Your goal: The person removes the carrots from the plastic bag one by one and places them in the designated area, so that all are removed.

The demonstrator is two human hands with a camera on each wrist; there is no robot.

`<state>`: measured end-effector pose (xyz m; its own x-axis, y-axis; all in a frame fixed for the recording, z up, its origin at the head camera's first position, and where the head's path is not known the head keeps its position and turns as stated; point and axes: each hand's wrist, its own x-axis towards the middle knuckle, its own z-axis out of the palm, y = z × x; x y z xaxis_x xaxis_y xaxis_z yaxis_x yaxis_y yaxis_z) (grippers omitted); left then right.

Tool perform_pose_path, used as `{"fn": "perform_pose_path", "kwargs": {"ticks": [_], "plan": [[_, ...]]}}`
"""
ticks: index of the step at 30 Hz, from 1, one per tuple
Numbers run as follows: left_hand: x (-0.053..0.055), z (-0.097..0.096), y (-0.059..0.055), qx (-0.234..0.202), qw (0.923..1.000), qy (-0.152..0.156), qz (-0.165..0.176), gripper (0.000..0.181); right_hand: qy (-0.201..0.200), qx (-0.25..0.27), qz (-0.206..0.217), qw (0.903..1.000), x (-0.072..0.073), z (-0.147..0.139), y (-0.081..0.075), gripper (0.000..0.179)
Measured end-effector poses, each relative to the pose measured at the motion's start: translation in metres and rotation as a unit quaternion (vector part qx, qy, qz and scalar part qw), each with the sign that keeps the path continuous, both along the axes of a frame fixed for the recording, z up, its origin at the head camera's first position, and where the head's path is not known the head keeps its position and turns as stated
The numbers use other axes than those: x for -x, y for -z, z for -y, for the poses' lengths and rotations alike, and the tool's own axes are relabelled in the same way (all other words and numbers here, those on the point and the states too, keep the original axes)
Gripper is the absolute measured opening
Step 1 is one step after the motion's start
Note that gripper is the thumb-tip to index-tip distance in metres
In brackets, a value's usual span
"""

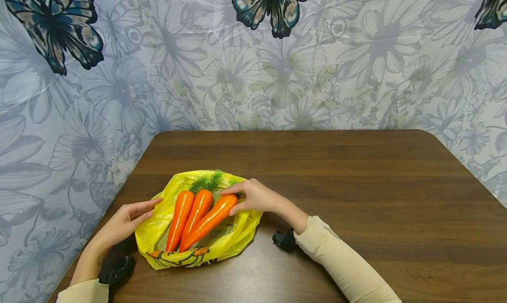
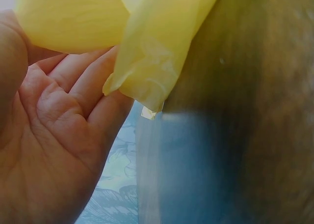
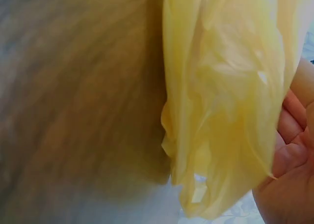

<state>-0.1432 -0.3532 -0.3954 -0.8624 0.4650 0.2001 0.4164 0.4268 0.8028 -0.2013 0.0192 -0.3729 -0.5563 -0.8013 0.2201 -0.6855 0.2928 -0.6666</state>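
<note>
Three orange carrots lie side by side on a yellow plastic bag: a left carrot, a middle carrot and a right carrot. Green tops show at their upper ends. My right hand has thumb and fingers around the thick upper end of the right carrot. At the left edge of the yellow bag, my left hand touches the plastic with nearly straight fingers. In the left wrist view the yellow plastic hides those fingertips. Hanging plastic covers much of my right hand in the right wrist view.
The bag rests on a brown wooden table, left of its middle. A patterned wall with butterfly decorations stands behind the far edge. Black wrist straps, one on the left wrist and one on the right wrist, sit close over the tabletop.
</note>
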Motion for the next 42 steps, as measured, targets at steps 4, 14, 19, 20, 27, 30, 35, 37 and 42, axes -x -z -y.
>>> {"fn": "perform_pose_path", "kwargs": {"ticks": [4,14,19,20,27,30,35,37,42], "plan": [[0.0,0.0,0.0,0.0,1.0,0.001,0.001,0.033,0.005,0.012,0.011,0.9999,0.001,-0.003,0.0,0.051],[-0.001,0.0,0.0,0.004,1.0,0.0,0.006,0.034,0.027,0.015,-0.001,0.9995,0.001,-0.009,-0.008,0.053],[-0.001,0.0,0.0,0.005,1.0,-0.001,0.003,0.034,0.038,0.028,-0.005,0.9988,0.004,-0.013,-0.012,0.053],[-0.001,0.0,0.0,0.005,1.0,-0.002,0.003,0.034,0.04,0.031,-0.004,0.9987,0.005,-0.014,-0.012,0.053],[-0.002,0.0,-0.001,0.006,1.0,-0.003,0.006,0.033,0.048,0.057,0.023,0.997,0.008,-0.022,-0.016,0.052],[-0.002,0.0,-0.001,0.004,1.0,-0.002,0.007,0.033,0.058,0.068,0.04,0.9952,0.009,-0.026,-0.017,0.052],[-0.002,0.0,-0.001,0.003,1.0,-0.001,0.007,0.033,0.086,0.084,0.056,0.9912,0.011,-0.034,-0.019,0.052],[-0.002,0.0,-0.001,0.005,1.0,-0.002,0.008,0.033,0.095,0.091,0.062,0.9894,0.013,-0.038,-0.018,0.052],[-0.002,-0.001,-0.002,0.004,0.9999,-0.002,0.012,0.034,0.124,0.095,0.072,0.985,0.018,-0.047,-0.018,0.053]]}}
